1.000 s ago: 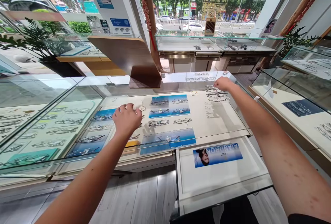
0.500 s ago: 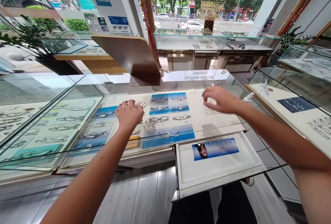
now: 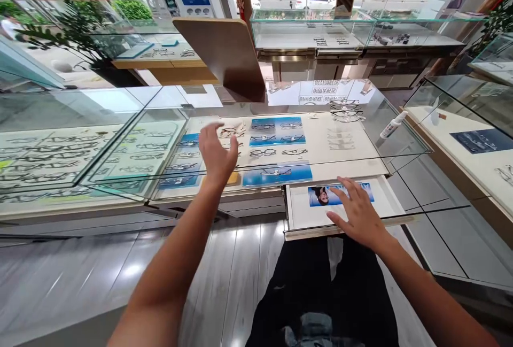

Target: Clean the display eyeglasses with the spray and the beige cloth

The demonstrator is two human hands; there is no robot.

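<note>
My left hand (image 3: 218, 154) hovers above the glass display counter, thumb and fingers spread, with nothing in it. Just beyond it, a beige and brown bundle (image 3: 232, 130), perhaps a cloth, shows through the glass; I cannot make it out fully. Over the pulled-out white drawer (image 3: 298, 217) is my right hand (image 3: 356, 213), fingers apart and holding nothing. It partly covers a blue card with a person's picture (image 3: 318, 196) lying in the drawer. Several eyeglass frames (image 3: 347, 113) sit at the counter's far right. More eyeglasses (image 3: 262, 152) lie in rows on and beside blue cards (image 3: 276, 122).
A white spray bottle (image 3: 393, 125) stands on the glass at the right. A brown upright board (image 3: 224, 50), probably a mirror's back, stands at the counter's far edge. Trays of eyeglasses (image 3: 148, 146) fill the left case. Another glass case (image 3: 460, 117) adjoins at right.
My right hand has dropped from over the counter's far right to the drawer. My left hand stays over the counter, fingers now spread wider. The view tilts down, and less of the drawer sticks out.
</note>
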